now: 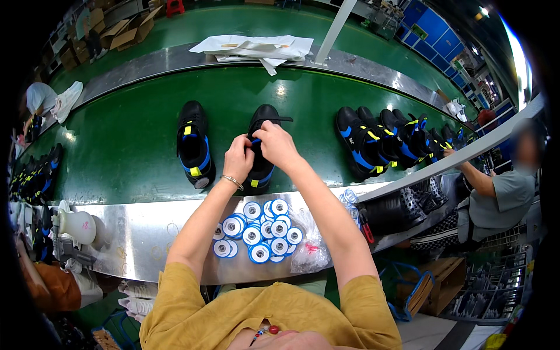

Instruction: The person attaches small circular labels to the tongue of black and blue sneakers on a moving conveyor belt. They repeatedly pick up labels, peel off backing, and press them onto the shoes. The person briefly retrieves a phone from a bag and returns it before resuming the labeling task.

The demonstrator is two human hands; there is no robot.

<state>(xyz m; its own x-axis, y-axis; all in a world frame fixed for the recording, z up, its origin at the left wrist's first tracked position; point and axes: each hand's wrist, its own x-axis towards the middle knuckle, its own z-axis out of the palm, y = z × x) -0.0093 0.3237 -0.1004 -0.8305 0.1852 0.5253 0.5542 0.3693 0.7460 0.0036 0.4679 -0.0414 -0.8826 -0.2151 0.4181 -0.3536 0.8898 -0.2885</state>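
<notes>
A black and blue shoe with yellow tabs stands on the green belt, toe pointing away from me. Both my hands are at its opening. The fingers of my left hand are closed at the left edge of the collar. My right hand grips near the tongue with bent fingers; what exactly it pinches is hidden. A black strap sticks out to the right above my right hand. To the left, a matching shoe stands by itself, its opening facing up.
Round white-and-blue discs lie piled on the metal ledge before me, beside a clear plastic bag. More shoes stand to the right, near a co-worker. White sheets lie on the far rail; a slanted post crosses the right.
</notes>
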